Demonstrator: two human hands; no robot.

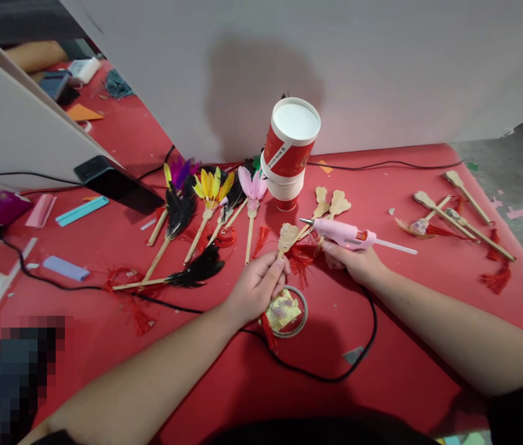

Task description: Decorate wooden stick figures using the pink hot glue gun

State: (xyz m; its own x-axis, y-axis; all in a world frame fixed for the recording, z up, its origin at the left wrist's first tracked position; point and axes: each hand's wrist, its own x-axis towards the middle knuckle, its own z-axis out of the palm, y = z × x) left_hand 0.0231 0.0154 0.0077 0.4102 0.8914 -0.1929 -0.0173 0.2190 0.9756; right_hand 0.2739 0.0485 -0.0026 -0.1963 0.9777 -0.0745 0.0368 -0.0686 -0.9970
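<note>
Near the middle of the red table, my left hand pinches the handle of a small wooden fan-shaped piece, its wide head pointing up. My right hand is wrapped round a pink glue gun. The gun's metal nozzle points left, just right of the wooden head, and a clear glue stick sticks out of its back. Below my left hand lies a tape ring with yellow paper inside it. More wooden pieces lie behind the gun.
Stacked red and white paper cups stand at the back. Feathered sticks lie left of centre, tasselled wooden sticks at the right. A black cable loops across the front. A black box-like device stands at the left by white partitions.
</note>
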